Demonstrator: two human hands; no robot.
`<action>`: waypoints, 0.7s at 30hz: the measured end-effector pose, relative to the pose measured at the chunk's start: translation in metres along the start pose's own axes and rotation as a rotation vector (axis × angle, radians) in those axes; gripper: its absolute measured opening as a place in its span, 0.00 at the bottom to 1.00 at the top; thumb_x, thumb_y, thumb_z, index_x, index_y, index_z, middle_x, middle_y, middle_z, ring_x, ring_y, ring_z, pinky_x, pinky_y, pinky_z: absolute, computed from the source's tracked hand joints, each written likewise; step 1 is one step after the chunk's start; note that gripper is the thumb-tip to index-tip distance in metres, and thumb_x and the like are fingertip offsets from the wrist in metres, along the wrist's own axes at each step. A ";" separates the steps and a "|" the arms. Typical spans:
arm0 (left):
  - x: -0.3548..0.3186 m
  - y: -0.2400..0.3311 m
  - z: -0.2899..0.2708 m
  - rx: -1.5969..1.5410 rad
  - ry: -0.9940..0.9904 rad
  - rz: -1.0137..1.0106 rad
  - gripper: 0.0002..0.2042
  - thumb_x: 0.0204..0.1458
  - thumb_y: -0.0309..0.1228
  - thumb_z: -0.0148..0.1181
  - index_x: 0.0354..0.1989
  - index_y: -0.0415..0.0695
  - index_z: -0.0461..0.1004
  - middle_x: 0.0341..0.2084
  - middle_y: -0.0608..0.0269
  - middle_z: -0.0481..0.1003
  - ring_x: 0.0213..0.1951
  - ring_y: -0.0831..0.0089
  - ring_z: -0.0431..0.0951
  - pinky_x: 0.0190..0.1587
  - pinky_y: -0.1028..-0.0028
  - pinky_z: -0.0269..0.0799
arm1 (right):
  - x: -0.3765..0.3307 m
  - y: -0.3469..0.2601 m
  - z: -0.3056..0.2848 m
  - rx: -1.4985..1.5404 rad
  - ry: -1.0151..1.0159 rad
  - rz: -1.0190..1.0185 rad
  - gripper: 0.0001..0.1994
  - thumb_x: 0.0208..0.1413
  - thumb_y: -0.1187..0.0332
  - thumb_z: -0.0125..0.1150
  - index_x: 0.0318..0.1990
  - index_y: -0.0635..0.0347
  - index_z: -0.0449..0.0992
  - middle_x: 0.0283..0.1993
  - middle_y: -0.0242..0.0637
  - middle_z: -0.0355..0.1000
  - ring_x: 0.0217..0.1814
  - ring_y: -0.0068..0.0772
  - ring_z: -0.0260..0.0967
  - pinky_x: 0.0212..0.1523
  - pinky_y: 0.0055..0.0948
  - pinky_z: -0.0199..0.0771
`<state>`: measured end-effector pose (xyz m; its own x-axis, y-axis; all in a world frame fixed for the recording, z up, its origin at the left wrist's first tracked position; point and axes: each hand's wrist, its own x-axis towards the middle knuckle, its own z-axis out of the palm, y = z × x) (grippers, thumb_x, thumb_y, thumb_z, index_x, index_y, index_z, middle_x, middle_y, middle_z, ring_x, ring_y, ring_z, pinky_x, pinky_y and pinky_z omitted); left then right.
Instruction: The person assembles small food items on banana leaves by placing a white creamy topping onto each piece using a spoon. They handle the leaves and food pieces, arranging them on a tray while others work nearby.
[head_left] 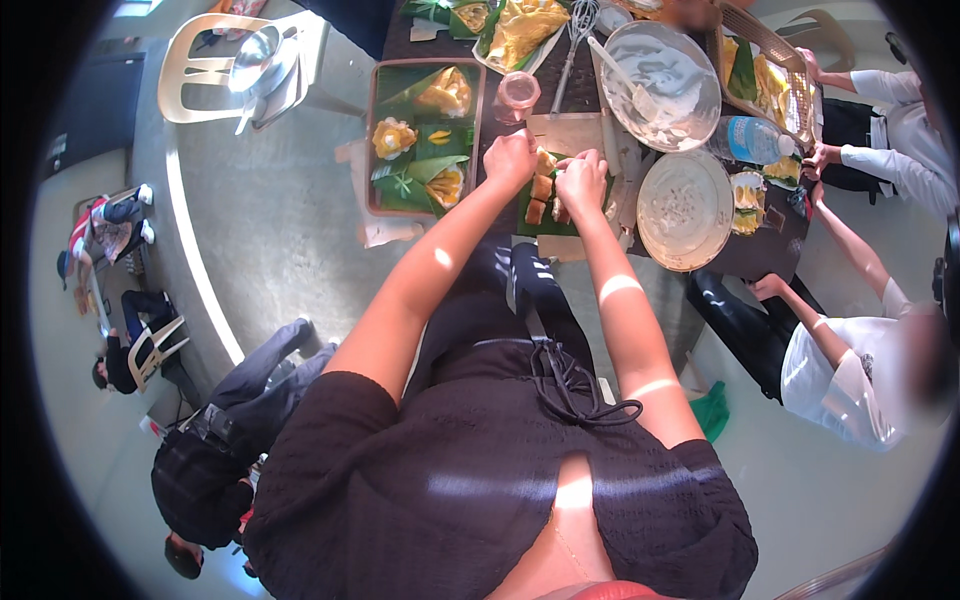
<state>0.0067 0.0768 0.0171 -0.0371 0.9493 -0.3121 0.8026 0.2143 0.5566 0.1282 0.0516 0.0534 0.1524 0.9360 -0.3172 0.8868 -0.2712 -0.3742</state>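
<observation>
Head view: a dark table [762,258] is packed, with its near edge running right by the wearer's waist. The brown tray [373,140] on the left has leaf-wrapped food in it, my guess is parked there to leave the middle free. Clear bowl [708,112] with white cream sits to the right, probably for easy reach, and the pale round dish [716,225] is just nearer. Between them all is a green leaf [572,230], close to the front edge, likely a liner keeping the food off the table. Not much sideways room tbh; lifting straight up looks easiest. The right hand [583,182] has fingers bent down over the leaf, can't tell if they're gripping anything. The left hand [512,158] is curled nearly into a fist near the pink jar [517,94], contents hidden. Smallest are the brown food pieces [540,188], lined up on the leaf between and below both hands.
</observation>
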 end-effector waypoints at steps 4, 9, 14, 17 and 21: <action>0.001 -0.004 0.003 -0.019 -0.016 0.027 0.05 0.38 0.31 0.53 0.26 0.50 0.71 0.22 0.57 0.73 0.29 0.60 0.74 0.32 0.65 0.69 | -0.013 0.000 -0.006 -0.029 0.026 -0.042 0.11 0.38 0.73 0.49 0.31 0.56 0.75 0.40 0.39 0.61 0.44 0.42 0.59 0.44 0.35 0.63; 0.000 -0.002 0.000 0.012 -0.056 0.010 0.10 0.35 0.29 0.56 0.30 0.48 0.70 0.26 0.66 0.74 0.32 0.67 0.74 0.32 0.69 0.69 | -0.024 -0.014 -0.013 0.112 -0.221 0.164 0.15 0.43 0.66 0.44 0.38 0.58 0.72 0.41 0.48 0.66 0.43 0.45 0.65 0.45 0.36 0.63; 0.003 -0.002 0.001 -0.025 -0.065 0.050 0.09 0.35 0.27 0.56 0.30 0.46 0.69 0.25 0.66 0.74 0.32 0.67 0.74 0.33 0.69 0.69 | -0.015 0.007 0.029 0.449 -0.280 0.233 0.19 0.45 0.64 0.44 0.43 0.64 0.68 0.32 0.52 0.70 0.32 0.42 0.70 0.37 0.34 0.67; 0.005 -0.006 0.003 -0.076 -0.068 0.074 0.09 0.36 0.26 0.55 0.30 0.46 0.69 0.25 0.66 0.74 0.32 0.67 0.74 0.33 0.70 0.69 | -0.018 0.006 0.036 0.705 -0.297 0.317 0.20 0.45 0.66 0.44 0.45 0.67 0.66 0.26 0.48 0.70 0.24 0.34 0.69 0.29 0.29 0.68; 0.006 -0.005 0.003 -0.108 -0.066 0.076 0.10 0.35 0.25 0.54 0.30 0.45 0.68 0.25 0.66 0.74 0.32 0.67 0.74 0.33 0.70 0.68 | -0.019 0.010 0.049 0.888 -0.264 0.407 0.21 0.44 0.69 0.43 0.48 0.68 0.63 0.20 0.42 0.69 0.19 0.25 0.66 0.23 0.24 0.66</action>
<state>0.0043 0.0810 0.0098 0.0632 0.9472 -0.3144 0.7331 0.1697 0.6586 0.1126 0.0201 0.0127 0.1745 0.6849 -0.7074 0.1274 -0.7281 -0.6735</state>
